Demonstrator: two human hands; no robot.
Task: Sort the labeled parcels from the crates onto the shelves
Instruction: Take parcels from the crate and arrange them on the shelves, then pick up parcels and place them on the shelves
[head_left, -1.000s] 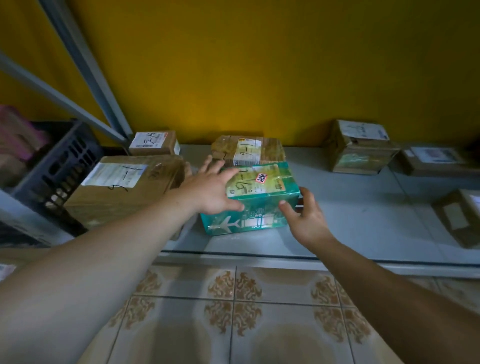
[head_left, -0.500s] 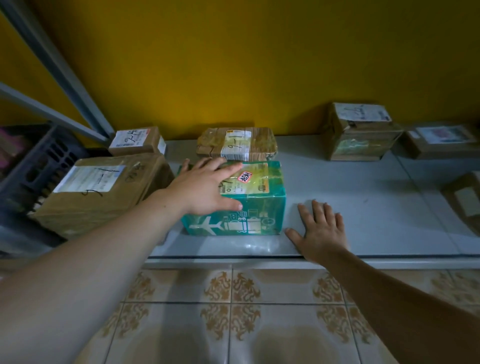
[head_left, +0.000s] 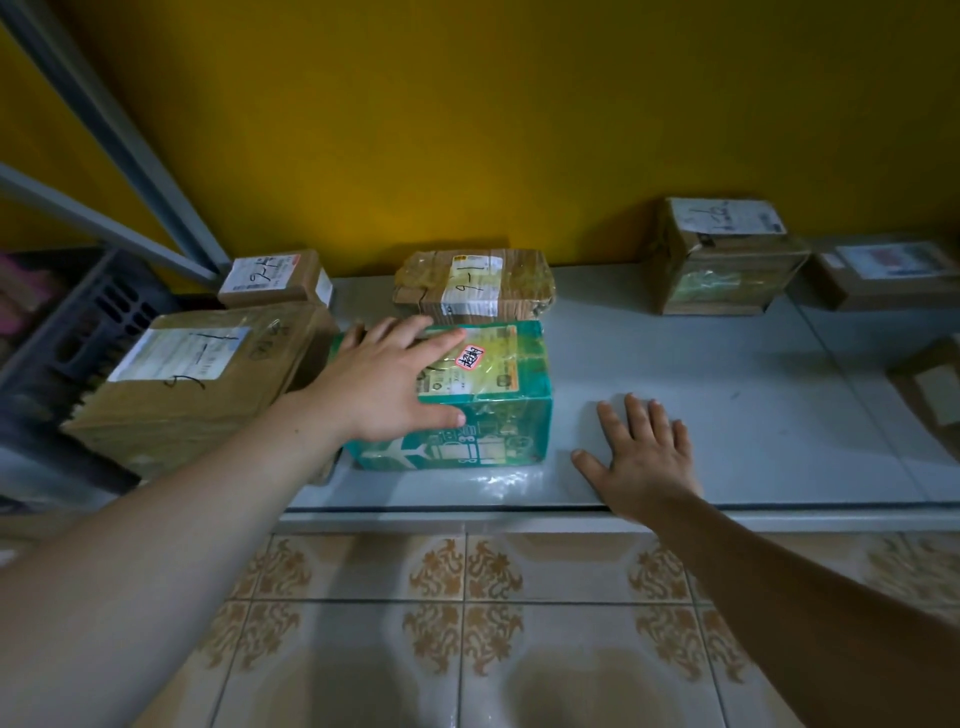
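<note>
The left fingers (head_left: 441, 338) lie straight and spread out on top of the green box (head_left: 498, 395), and the thumb rests on its front side. They press on the box; they do not curl round it. The left hand (head_left: 384, 384) covers part of the label. The right fingers (head_left: 636, 415) lie flat and loose on the bare shelf (head_left: 753, 415), and the right hand (head_left: 649, 457) holds nothing. It is just beside the box and does not touch it. The green box sits flat on the shelf, near the front edge. Right behind it is a brown parcel (head_left: 475, 286) marked 9-1. To its left is a big brown box (head_left: 202, 374) that also seems to say 9-1, with a small box (head_left: 272, 275) behind that. More boxes (head_left: 722, 260) sit far off to the right by the wall. So this box looks put away, in with others of its number, and it may only need a last little push into line. A dark crate (head_left: 78, 332) stands at the far left. It is too dim to tell what is in it, so I cannot say how many parcels are left to sort.
</note>
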